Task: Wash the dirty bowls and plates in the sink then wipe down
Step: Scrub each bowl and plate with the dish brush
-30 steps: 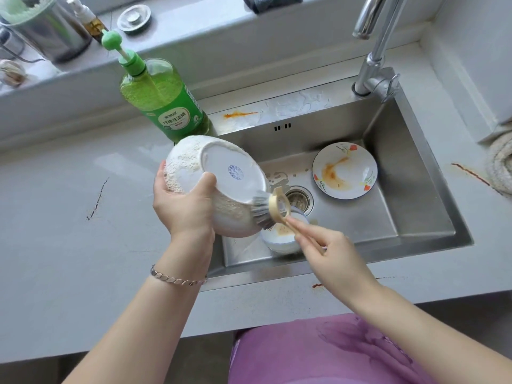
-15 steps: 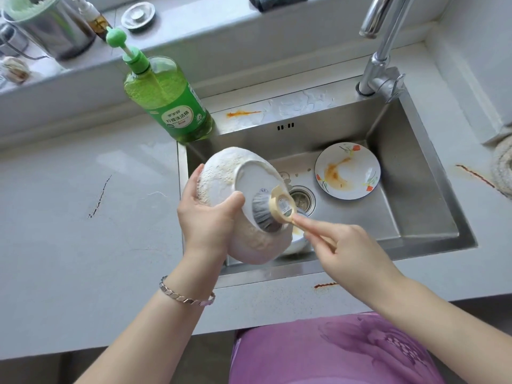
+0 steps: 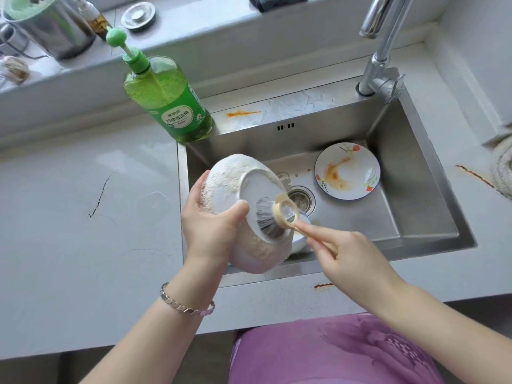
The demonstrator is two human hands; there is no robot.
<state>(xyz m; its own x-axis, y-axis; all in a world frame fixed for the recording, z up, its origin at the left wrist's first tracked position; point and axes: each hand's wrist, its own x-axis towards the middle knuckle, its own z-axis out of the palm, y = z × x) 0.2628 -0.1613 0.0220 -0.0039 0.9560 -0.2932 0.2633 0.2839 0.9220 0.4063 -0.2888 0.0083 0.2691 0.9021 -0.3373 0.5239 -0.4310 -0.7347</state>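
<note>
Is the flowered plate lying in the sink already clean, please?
No, the flowered plate on the floor of the sink shows orange sauce smears across its face.

My left hand (image 3: 213, 231) grips the soapy bowl (image 3: 235, 176), thumb on its base. My right hand (image 3: 352, 259), at its 3 o'clock, pinches the dish brush (image 3: 277, 217) handle. Forearms enter from 7 and 4 o'clock.

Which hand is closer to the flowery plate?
Right. The right hand, holding the brush, is in front of the plate; the left hand grips the soapy bowl farther left.
</note>
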